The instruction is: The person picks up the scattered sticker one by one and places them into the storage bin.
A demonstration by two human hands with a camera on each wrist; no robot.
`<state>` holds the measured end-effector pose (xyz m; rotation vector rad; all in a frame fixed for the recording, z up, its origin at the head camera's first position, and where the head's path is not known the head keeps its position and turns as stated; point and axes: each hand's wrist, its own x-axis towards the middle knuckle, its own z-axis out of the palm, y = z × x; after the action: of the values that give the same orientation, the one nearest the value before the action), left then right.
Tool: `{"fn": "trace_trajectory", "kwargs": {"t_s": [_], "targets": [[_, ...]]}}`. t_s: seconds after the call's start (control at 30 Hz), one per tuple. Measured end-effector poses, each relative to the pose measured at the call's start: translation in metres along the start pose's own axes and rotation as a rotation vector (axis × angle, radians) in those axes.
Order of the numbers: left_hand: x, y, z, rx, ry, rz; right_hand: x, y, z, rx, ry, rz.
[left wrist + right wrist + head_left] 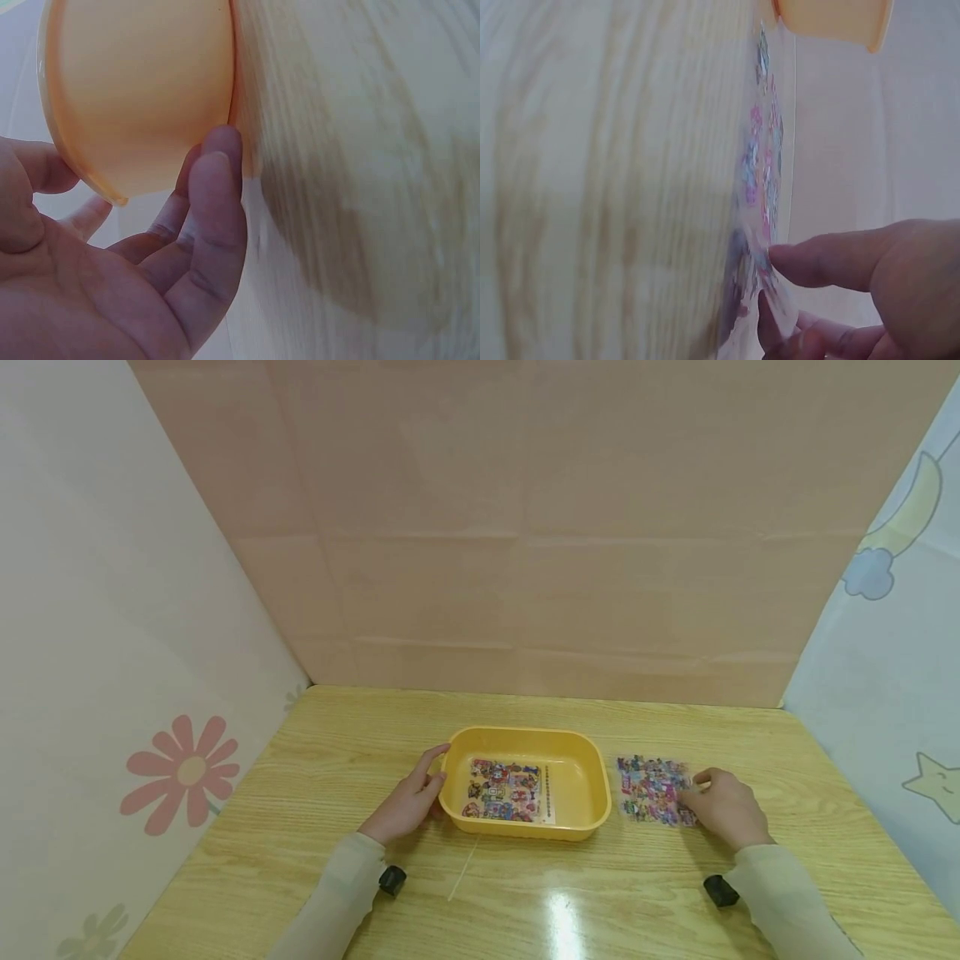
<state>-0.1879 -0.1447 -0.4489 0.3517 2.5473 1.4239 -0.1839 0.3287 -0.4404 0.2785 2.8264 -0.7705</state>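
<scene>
A shallow yellow plastic basin [577, 777] stands on the table, with a clear sheet of cartoon stickers [510, 789] lying in its left part. My left hand [408, 802] holds the basin's left end, thumb and fingers at the rim [64, 150]. To the right of the basin lies a second clear sticker sheet [652, 789], printed with small pink and purple figures. Its right edge is pinched between thumb and fingers of my right hand [726, 810]. In the right wrist view this pinched corner [776, 300] bends up from the wood, while the rest lies flat.
The wood-grain table [480, 910] has a brown paper wall [525, 568] behind it and patterned white walls on both sides. A thin pale strip [463, 868] lies in front of the basin. Each wrist carries a small black device [392, 880].
</scene>
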Motion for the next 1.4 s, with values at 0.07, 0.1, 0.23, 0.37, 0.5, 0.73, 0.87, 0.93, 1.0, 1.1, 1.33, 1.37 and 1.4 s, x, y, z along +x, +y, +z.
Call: {"fn": "trace_trajectory", "kwargs": {"t_s": [0.07,0.1,0.23,0.37,0.5,0.73,0.87,0.93,1.0,1.1,1.33,1.37,1.4], "targets": [[0.0,-0.0001,-0.0002,0.006,0.0,-0.005,-0.0005,-0.0003,-0.0001,0.011,0.013,-0.003],[-0.0001,-0.0001,-0.0003,0.008,0.001,-0.005,-0.0007,-0.0002,-0.0001,0.016,0.02,-0.009],[0.0007,0.0,-0.0004,0.012,-0.002,-0.01,-0.0019,-0.001,-0.0007,0.051,0.035,-0.025],[0.0011,0.0007,-0.0004,0.016,-0.002,-0.014,-0.003,-0.0021,-0.0013,0.108,0.026,-0.028],[0.001,0.0012,-0.0005,0.02,0.003,-0.027,-0.0035,-0.0037,-0.0018,0.149,0.027,-0.049],[0.0009,0.0,-0.0006,0.019,-0.006,-0.018,-0.0031,-0.004,-0.0015,0.21,0.029,-0.041],[0.0004,0.0004,-0.0005,0.013,-0.009,-0.017,-0.0044,-0.0045,-0.0021,0.272,0.02,-0.033],[0.0001,0.0003,-0.0003,0.011,-0.008,-0.021,-0.0056,-0.0056,-0.0025,0.313,0.01,-0.03],[-0.0001,-0.0002,-0.0002,0.01,-0.007,-0.021,-0.0066,-0.0066,-0.0034,0.351,0.0,-0.029],[0.0001,-0.0016,0.0001,0.013,-0.006,-0.018,-0.0081,-0.0079,-0.0055,0.397,-0.013,-0.028],[0.0009,-0.0037,0.0002,0.017,-0.006,-0.005,-0.0088,-0.0066,-0.0081,0.455,-0.02,-0.037],[0.0011,-0.0038,0.0,0.018,-0.008,-0.002,-0.0086,-0.0061,-0.0084,0.454,-0.016,-0.041],[0.0012,-0.0038,-0.0001,0.021,-0.008,-0.001,-0.0083,-0.0056,-0.0087,0.45,-0.013,-0.045]]}}
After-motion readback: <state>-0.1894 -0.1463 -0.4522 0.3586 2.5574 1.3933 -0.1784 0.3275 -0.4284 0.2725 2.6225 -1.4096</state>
